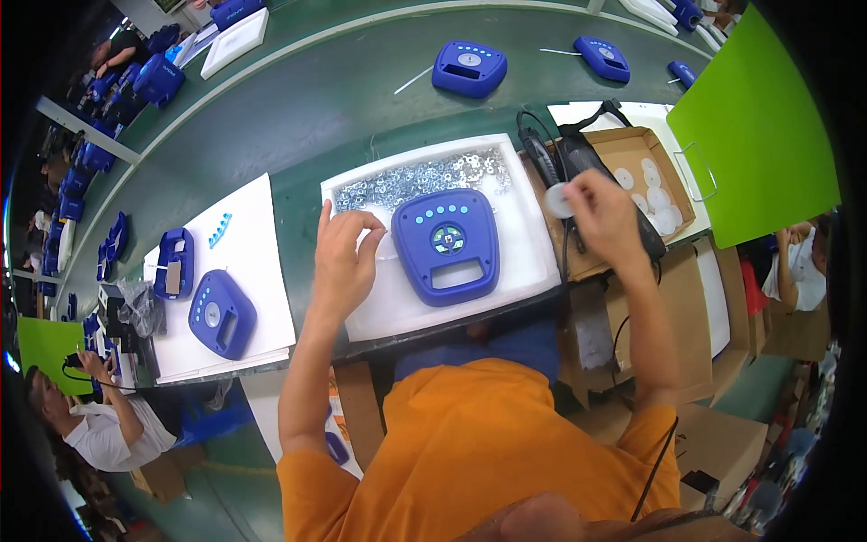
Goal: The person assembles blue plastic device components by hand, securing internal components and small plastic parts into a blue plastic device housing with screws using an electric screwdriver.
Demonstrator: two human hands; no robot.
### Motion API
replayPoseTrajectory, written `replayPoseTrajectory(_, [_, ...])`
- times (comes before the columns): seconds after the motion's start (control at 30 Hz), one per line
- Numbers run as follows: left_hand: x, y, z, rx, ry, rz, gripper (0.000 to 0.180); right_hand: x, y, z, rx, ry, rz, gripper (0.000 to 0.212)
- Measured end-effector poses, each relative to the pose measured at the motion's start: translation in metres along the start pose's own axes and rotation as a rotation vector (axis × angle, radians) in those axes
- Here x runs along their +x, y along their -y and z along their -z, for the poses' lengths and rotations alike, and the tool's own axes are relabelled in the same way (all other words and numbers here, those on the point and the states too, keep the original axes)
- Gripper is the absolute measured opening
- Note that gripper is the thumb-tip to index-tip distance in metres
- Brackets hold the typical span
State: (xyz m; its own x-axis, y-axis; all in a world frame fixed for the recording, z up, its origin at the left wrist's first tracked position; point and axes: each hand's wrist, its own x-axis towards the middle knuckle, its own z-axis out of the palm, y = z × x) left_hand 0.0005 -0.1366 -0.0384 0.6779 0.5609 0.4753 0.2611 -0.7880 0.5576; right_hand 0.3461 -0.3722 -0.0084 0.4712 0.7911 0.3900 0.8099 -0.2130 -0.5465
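A blue plastic housing (465, 217) lies on a white foam tray (533, 257) before me. It has a row of light-blue buttons, a round recess with green and white parts in the middle, and a slot-like opening below. My right hand (603, 217) pinches a whitish round disc (559, 201) by its edge, right of the tray. Left of the housing, my left hand (346, 262) has thumb and index finger pressed together; whatever they hold is too small to name. Many small metal nuts (397, 188) lie along the tray's far side.
A cardboard box (682, 181) with several whitish discs stands at the right, beside a black power screwdriver (539, 158). Another blue housing (223, 314) rests on white sheets at the left. More housings (470, 70) sit on the green conveyor. A green panel (754, 126) rises at the right.
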Motion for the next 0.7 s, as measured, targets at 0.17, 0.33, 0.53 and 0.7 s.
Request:
replayPoseTrajectory(0.17, [0.000, -0.005, -0.009, -0.058, 0.001, -0.022, 0.007, -0.011, 0.065, -0.060, 0.347, 0.171, 0.063, 0.025])
replayPoseTrajectory(0.33, [-0.008, -0.006, -0.008, -0.052, 0.008, 0.001, 0.006, -0.004, 0.086, -0.104, 0.242, 0.179, 0.169, 0.022])
replayPoseTrajectory(0.53, [-0.019, -0.004, -0.006, -0.061, -0.015, 0.029, 0.006, -0.001, 0.084, -0.114, 0.079, 0.150, 0.204, 0.026])
replayPoseTrajectory(0.7, [-0.020, -0.006, -0.011, -0.091, -0.005, 0.037, 0.006, -0.001, 0.086, -0.113, 0.012, 0.200, 0.233, 0.028])
